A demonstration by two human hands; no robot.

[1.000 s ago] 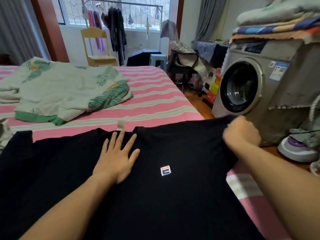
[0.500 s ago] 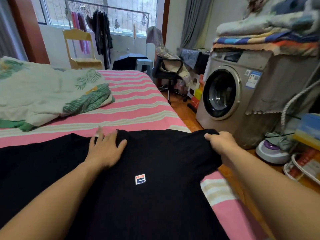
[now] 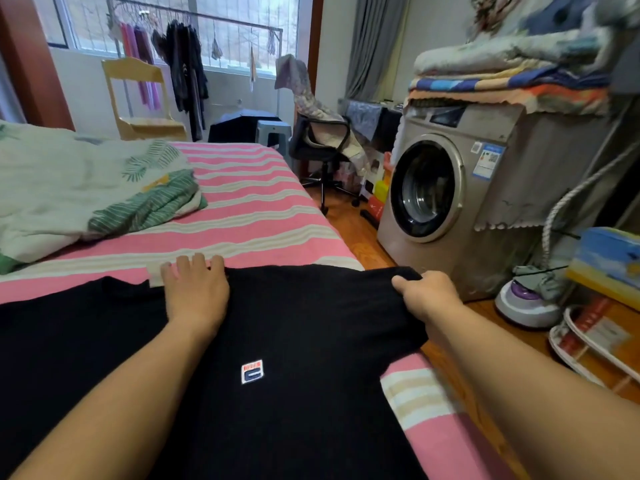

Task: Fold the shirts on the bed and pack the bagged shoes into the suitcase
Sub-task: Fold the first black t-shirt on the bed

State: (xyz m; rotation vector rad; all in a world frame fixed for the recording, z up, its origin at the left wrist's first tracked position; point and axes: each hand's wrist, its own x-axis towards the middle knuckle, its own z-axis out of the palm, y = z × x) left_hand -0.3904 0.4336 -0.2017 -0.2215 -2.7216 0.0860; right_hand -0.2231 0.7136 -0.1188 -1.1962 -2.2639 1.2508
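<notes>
Far to the left of the left hand (image 3: 196, 292), a rumpled quilt (image 3: 79, 188) with a green leaf print lies heaped on the bed (image 3: 256, 202), whose sheet is striped pink and cream. Beneath that hand, a black shirt (image 3: 294, 341) is spread flat across the near end of the bed, chest side up, with a small white logo patch (image 3: 252, 371) showing between the two forearms. The left hand lies palm down on the shirt at its collar, fingers curled over the far edge just beside a pale neck label (image 3: 157, 275); whether they pinch the cloth cannot be told. To its right, the right hand (image 3: 427, 296) grips the shirt's far right corner at the edge of the bed, fingers curled into the fabric and bunching it. Beyond the right hand stands a front-loading washing machine (image 3: 450, 195), its round door closed and its drum dark; what is inside cannot be told. Folded blankets (image 3: 512, 77) are stacked on its top. Right of the right hand, a garment steamer (image 3: 526, 303) sits on the wooden floor.
</notes>
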